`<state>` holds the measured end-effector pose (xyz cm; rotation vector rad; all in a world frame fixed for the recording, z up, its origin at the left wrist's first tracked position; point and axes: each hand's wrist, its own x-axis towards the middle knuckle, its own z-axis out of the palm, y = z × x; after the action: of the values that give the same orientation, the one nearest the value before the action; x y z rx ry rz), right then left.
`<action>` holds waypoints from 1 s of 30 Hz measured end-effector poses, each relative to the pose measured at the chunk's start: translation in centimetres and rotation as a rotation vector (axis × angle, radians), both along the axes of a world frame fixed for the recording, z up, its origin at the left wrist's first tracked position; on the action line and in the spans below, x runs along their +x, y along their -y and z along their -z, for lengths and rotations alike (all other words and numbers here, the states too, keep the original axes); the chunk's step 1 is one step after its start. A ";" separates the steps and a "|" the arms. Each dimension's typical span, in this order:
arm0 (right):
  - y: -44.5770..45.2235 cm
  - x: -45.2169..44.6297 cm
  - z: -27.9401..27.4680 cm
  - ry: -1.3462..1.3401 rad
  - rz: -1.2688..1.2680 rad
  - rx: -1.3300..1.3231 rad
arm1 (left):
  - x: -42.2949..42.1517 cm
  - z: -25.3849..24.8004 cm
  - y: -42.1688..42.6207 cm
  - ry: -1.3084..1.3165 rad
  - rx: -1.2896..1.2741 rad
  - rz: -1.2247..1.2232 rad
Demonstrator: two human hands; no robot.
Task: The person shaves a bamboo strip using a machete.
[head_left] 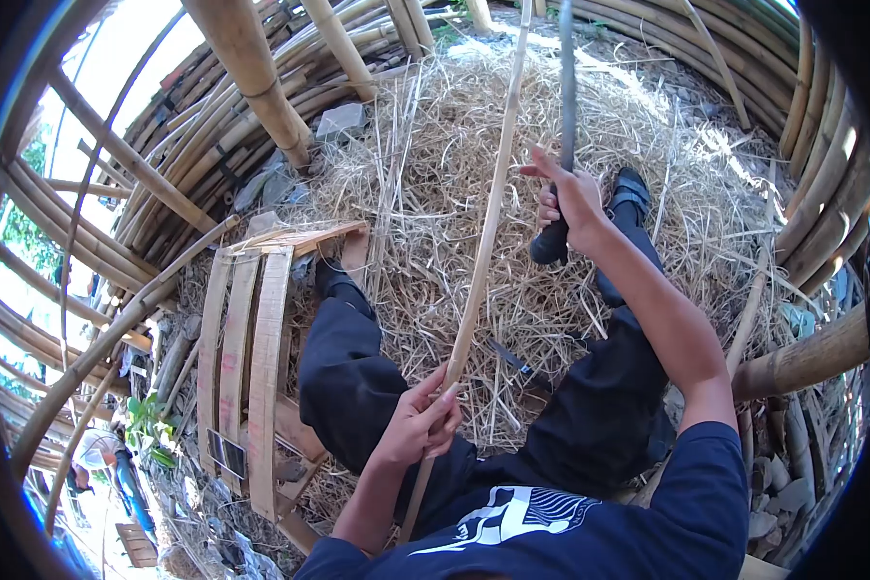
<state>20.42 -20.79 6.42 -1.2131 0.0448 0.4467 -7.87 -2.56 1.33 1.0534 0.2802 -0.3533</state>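
While the long bamboo strip [490, 220] slants over the straw [445, 155], its lower part crossing the dark trousers [348, 382], the left hand [420, 423] pinches it between thumb and fingers. To its right, the right hand [572, 201] curls lower fingers round the knife's [567, 97] black handle [549, 242], another finger extended. Slatted wood [266, 377] lies beside the left leg

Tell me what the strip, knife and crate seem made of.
The strip looks like split bamboo, pale and matte, much like the jointed poles. The long knife seems dull metal, thin and dark grey, its black handle perhaps plastic or rubber. The crate looks like rough wood: flat, brownish boards.
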 end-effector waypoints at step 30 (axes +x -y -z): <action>-3.3 -0.4 2.8 0.004 -0.288 -0.122 | 11.6 0.9 1.8 0.124 0.306 -0.030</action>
<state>20.06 -17.49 3.60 -1.3464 -0.1087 0.7012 3.76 -4.34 0.46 1.3645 0.2434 -0.2206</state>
